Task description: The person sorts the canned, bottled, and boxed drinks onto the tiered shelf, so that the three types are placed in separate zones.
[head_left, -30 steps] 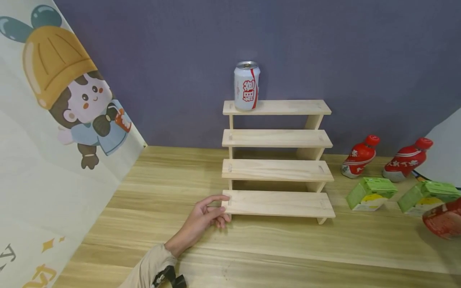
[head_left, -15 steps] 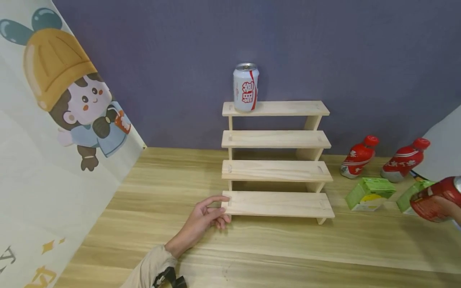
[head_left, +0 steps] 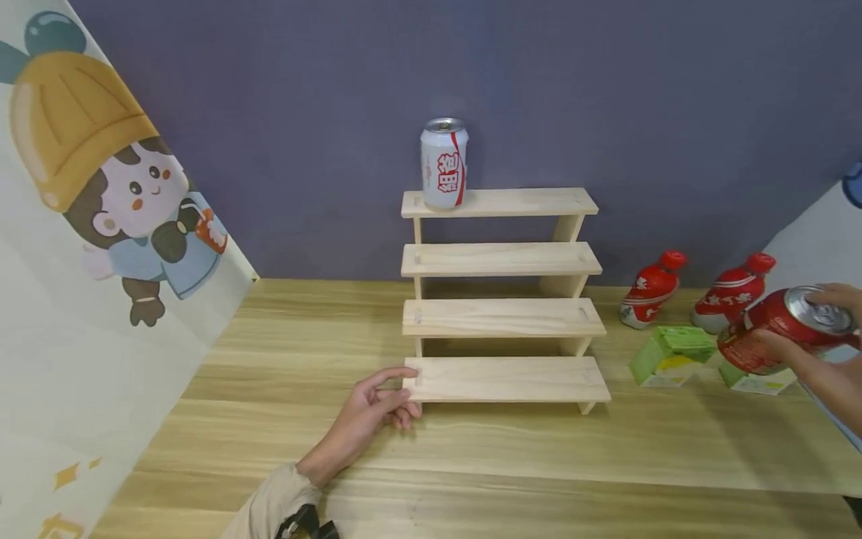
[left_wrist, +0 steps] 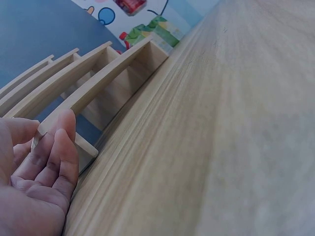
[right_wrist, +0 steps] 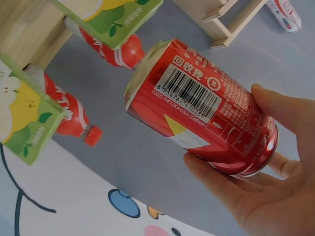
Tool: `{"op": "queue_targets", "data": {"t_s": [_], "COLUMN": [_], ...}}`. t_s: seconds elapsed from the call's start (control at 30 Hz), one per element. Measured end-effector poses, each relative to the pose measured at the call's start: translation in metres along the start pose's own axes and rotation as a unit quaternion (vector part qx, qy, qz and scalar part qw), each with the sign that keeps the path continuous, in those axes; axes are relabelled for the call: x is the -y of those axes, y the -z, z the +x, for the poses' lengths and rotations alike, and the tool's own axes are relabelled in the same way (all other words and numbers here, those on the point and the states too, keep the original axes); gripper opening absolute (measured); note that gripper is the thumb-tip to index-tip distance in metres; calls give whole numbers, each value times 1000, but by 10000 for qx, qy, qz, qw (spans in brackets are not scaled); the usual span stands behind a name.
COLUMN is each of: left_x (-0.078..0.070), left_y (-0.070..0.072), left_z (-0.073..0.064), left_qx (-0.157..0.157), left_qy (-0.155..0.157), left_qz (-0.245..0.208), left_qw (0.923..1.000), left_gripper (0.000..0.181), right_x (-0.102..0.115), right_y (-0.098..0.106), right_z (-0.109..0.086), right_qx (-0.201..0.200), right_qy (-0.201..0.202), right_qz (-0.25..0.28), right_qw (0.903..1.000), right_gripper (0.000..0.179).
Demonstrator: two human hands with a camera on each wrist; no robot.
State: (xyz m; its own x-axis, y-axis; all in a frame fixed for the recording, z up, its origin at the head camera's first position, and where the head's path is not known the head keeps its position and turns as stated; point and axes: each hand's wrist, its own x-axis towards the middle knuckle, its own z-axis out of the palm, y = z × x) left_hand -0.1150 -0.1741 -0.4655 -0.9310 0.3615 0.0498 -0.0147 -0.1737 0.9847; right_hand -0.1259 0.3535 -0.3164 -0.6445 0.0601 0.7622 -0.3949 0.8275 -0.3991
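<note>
At the lower left of a four-step wooden display rack (head_left: 505,318), my left hand (head_left: 364,419) pinches the end of the lowest step between thumb and fingers. The left wrist view shows its fingertips (left_wrist: 66,125) at that step's corner. My right hand (head_left: 824,385) grips a red Coca-Cola can (head_left: 764,337), tilted and held up at the right. In the right wrist view the can's barcode side (right_wrist: 197,108) faces the camera, with fingers and thumb around its near end. A white can with red lettering (head_left: 443,168) stands upright on the left end of the top step.
Two red-capped bottles, a nearer one (head_left: 649,290) and a farther one (head_left: 732,293), stand right of the rack. In front of them are two green drink cartons, one (head_left: 670,355) in full view and another (head_left: 754,380) partly behind the red can. A dark wall (head_left: 323,135) rises behind.
My right hand has come in from the right edge, carrying the red can leftward and up. The head view has turned slightly right. My left hand keeps its hold on the lowest step.
</note>
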Motion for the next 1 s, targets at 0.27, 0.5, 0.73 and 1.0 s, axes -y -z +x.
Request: {"op": "queue_targets", "data": {"t_s": [0.27,0.5,0.73,1.0], "left_x": [-1,0,1,0], "left_y": [0,-1,-1,1], "left_z": [-1,-1,0,0], "left_qx": [28,39,70,135], "left_qy": [-41,-71,-83,-67], "left_qz": [-45,-74,-78,-56], "left_qw": [10000,9999,9999,9999], "left_gripper": [43,43,43,43], "right_x": [16,22,29,44], "right_y": [2,4,5,-1], "right_z": [4,6,12,29], "right_qx": [474,659,708,781], "right_qy": [194,150,252,421], "right_qz": [-525,-643,-613,-382], "right_qw": [9973,9956,9953,9953], "right_gripper": [86,74,71,63]}}
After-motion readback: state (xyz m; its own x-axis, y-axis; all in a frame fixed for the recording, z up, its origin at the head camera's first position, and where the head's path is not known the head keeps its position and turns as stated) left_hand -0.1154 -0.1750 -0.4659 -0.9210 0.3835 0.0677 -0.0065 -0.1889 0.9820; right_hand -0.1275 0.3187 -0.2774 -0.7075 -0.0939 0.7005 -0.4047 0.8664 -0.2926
